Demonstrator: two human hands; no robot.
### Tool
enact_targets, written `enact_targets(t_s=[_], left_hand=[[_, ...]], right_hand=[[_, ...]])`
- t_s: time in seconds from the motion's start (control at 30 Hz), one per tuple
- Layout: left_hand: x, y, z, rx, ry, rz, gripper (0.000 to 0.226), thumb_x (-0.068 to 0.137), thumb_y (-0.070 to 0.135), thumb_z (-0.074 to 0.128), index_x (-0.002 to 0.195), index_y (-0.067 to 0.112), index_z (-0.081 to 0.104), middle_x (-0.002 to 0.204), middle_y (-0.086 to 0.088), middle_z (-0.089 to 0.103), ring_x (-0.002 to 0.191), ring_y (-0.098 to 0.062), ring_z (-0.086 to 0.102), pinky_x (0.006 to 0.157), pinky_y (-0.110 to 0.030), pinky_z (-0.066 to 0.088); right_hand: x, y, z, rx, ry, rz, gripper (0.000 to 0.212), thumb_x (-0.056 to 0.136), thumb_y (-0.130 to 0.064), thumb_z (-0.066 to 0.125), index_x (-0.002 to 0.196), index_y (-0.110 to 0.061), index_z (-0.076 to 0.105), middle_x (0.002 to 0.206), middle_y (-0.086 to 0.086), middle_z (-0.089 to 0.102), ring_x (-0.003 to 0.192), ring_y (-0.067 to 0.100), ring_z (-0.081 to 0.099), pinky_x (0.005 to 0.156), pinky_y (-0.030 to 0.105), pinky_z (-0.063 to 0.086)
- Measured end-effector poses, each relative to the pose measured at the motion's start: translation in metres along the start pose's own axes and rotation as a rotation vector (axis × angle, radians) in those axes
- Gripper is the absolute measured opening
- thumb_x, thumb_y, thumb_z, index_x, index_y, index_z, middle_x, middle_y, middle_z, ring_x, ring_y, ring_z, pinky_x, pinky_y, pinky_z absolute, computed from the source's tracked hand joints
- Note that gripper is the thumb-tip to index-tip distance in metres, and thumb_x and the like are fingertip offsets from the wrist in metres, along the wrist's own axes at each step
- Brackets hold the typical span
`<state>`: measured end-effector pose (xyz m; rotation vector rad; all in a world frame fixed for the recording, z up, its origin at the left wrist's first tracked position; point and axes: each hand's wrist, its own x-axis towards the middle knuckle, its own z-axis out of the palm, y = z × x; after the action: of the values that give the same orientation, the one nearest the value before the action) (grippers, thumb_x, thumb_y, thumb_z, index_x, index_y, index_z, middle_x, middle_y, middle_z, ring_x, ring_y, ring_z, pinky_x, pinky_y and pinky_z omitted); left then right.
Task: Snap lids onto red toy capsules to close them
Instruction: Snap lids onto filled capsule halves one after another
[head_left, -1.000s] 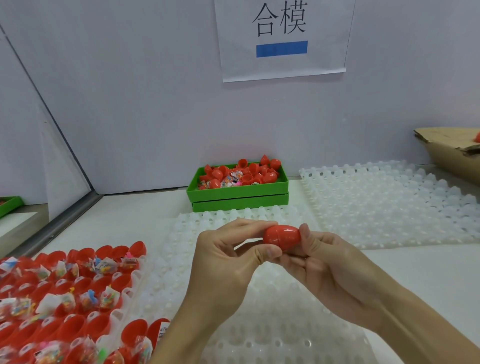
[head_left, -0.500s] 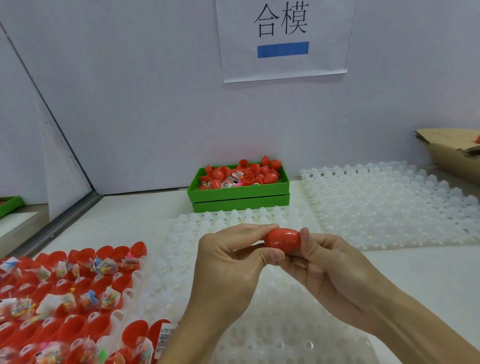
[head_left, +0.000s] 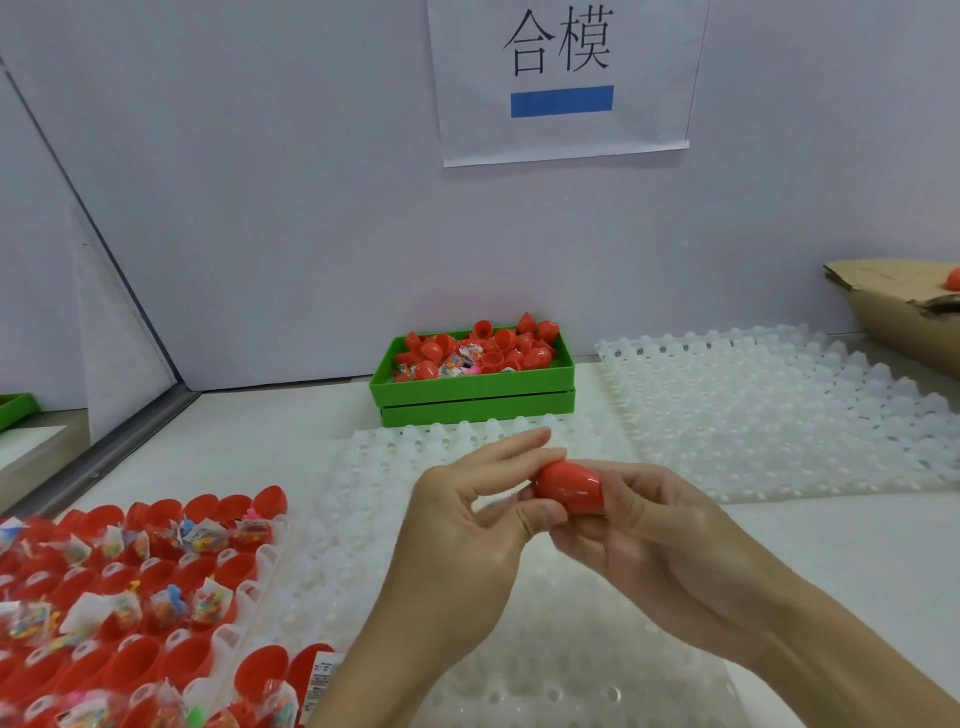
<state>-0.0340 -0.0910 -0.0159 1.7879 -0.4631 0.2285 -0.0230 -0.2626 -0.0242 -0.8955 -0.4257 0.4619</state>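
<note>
Barely shifted since a second ago, the left hand (head_left: 467, 525) pinches the red capsule (head_left: 569, 487) at its 9 o'clock end; the right hand (head_left: 644, 540) grips from 3 o'clock, the lid apparently seated, closure seemingly complete.

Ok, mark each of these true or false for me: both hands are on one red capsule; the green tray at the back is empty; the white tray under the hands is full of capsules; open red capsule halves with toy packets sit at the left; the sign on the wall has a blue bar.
1. Both hands hold one red capsule: true; the left hand and right hand pinch it together.
2. The green tray is empty: false; it holds red shells and toy packets.
3. The white tray under the hands is full: false; its visible pockets hold nothing.
4. Open red halves with packets sit at the left: true.
5. The sign has a blue bar: true.
</note>
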Motion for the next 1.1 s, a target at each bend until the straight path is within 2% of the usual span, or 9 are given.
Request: enact_targets(t_s=[0.07, 0.13, 0.23, 0.33, 0.57, 0.73, 0.83, 0.93, 1.1], left_hand=[[-0.001, -0.001, 0.007, -0.087, -0.036, -0.073, 0.049, 0.08, 0.033, 0.078, 0.127, 0.032, 0.064, 0.118, 0.02, 0.07, 0.118, 0.003, 0.06, 0.091, -0.012, 0.05], [-0.002, -0.004, 0.014, -0.177, 0.005, -0.113, 0.049, 0.072, 0.045, 0.076, 0.12, 0.038, 0.068, 0.108, 0.015, 0.074, 0.106, -0.001, 0.067, 0.087, -0.016, 0.053], [-0.002, -0.005, 0.02, -0.236, 0.084, -0.085, 0.025, 0.073, 0.041, 0.076, 0.096, 0.048, 0.075, 0.101, 0.012, 0.076, 0.101, -0.006, 0.071, 0.087, -0.018, 0.055], [-0.002, -0.013, 0.022, -0.33, 0.139, -0.105, 0.037, 0.072, 0.038, 0.077, 0.109, 0.032, 0.075, 0.109, 0.007, 0.075, 0.108, -0.012, 0.069, 0.096, -0.029, 0.054], [-0.003, -0.015, 0.027, -0.371, 0.182, -0.102, 0.044, 0.069, 0.043, 0.078, 0.111, 0.03, 0.073, 0.108, 0.005, 0.076, 0.107, -0.014, 0.07, 0.093, -0.028, 0.055], [-0.004, -0.013, 0.028, -0.361, 0.181, -0.09, 0.03, 0.073, 0.03, 0.072, 0.103, 0.029, 0.077, 0.102, 0.004, 0.077, 0.101, -0.013, 0.072, 0.09, -0.025, 0.056], [-0.002, -0.009, 0.026, -0.314, 0.145, -0.084, 0.025, 0.082, 0.036, 0.073, 0.106, 0.032, 0.074, 0.104, 0.011, 0.076, 0.104, -0.007, 0.07, 0.091, -0.022, 0.055], [-0.001, -0.005, 0.021, -0.274, 0.067, -0.098, 0.045, 0.08, 0.042, 0.071, 0.123, 0.032, 0.064, 0.114, 0.019, 0.071, 0.113, -0.001, 0.064, 0.091, -0.016, 0.052], [-0.002, -0.004, 0.018, -0.184, 0.115, -0.026, 0.039, 0.083, 0.012, 0.076, 0.117, 0.03, 0.067, 0.111, 0.017, 0.072, 0.111, -0.004, 0.065, 0.081, -0.012, 0.053]], right_hand=[[0.003, 0.004, 0.002, -0.083, 0.099, -0.097, 0.045, 0.077, -0.029, 0.081, 0.11, 0.001, 0.072, 0.11, 0.021, 0.071, 0.104, 0.028, 0.069, 0.089, 0.027, 0.054], [0.004, 0.009, 0.006, -0.219, 0.156, -0.191, 0.029, 0.085, -0.02, 0.069, 0.11, -0.007, 0.074, 0.11, 0.019, 0.073, 0.106, 0.029, 0.07, 0.089, 0.026, 0.055], [0.005, 0.017, 0.008, -0.394, 0.25, -0.275, 0.029, 0.085, -0.018, 0.062, 0.11, -0.011, 0.075, 0.108, 0.011, 0.075, 0.106, 0.026, 0.07, 0.093, 0.029, 0.054], [0.004, 0.019, 0.01, -0.486, 0.319, -0.316, 0.031, 0.082, -0.018, 0.063, 0.11, -0.013, 0.073, 0.105, 0.006, 0.076, 0.104, 0.022, 0.071, 0.094, 0.03, 0.055], [0.002, 0.018, 0.014, -0.525, 0.319, -0.372, 0.026, 0.079, -0.019, 0.064, 0.102, -0.018, 0.076, 0.099, 0.006, 0.077, 0.099, 0.022, 0.073, 0.089, 0.028, 0.057], [0.002, 0.017, 0.012, -0.468, 0.284, -0.361, 0.025, 0.08, -0.015, 0.064, 0.101, -0.014, 0.077, 0.099, 0.011, 0.077, 0.098, 0.026, 0.073, 0.085, 0.025, 0.057], [0.004, 0.014, 0.012, -0.334, 0.289, -0.301, 0.026, 0.079, -0.013, 0.062, 0.099, -0.009, 0.078, 0.101, 0.016, 0.076, 0.099, 0.028, 0.073, 0.082, 0.024, 0.057], [0.004, 0.006, 0.012, -0.056, 0.273, -0.178, 0.031, 0.079, -0.015, 0.058, 0.096, 0.002, 0.076, 0.105, 0.024, 0.072, 0.101, 0.029, 0.072, 0.081, 0.026, 0.058], [0.0, 0.003, 0.014, 0.065, 0.231, -0.083, 0.041, 0.084, -0.024, 0.056, 0.099, 0.011, 0.071, 0.109, 0.032, 0.067, 0.101, 0.032, 0.069, 0.088, 0.033, 0.058]])
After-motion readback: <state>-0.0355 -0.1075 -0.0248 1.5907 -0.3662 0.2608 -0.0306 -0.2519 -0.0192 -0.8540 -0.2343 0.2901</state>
